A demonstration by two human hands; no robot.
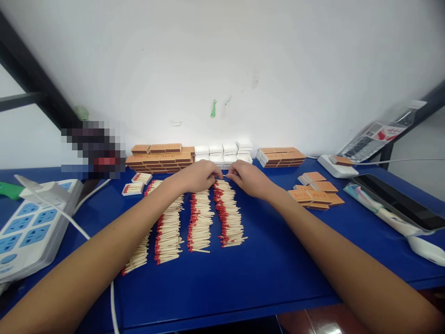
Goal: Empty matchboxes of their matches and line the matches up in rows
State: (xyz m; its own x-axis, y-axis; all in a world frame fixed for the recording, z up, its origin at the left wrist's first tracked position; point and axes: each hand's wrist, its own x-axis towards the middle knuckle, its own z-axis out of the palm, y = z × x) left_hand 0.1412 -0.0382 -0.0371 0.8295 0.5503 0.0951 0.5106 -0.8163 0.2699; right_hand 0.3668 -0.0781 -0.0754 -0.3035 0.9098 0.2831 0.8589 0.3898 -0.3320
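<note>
My left hand [203, 176] and my right hand [248, 179] meet at the far end of the rightmost row of red-tipped matches [231, 213]. Fingers of both hands are pinched together. A pale sliver that looks like a match [224, 175] spans the small gap between the fingertips. More rows of matches [168, 234] lie to the left, partly hidden under my left forearm. Just behind my hands stand stacked white matchbox trays [223, 149]. Two open trays filled with matches [133, 189] sit left of my left hand.
Orange matchboxes [160, 157] are stacked along the wall, with another stack [281, 157] to the right. Loose matchboxes [314, 191] lie beyond my right forearm. A power strip [38, 222] with cables is at left; a phone [399, 199] and bottle [382, 132] are at right.
</note>
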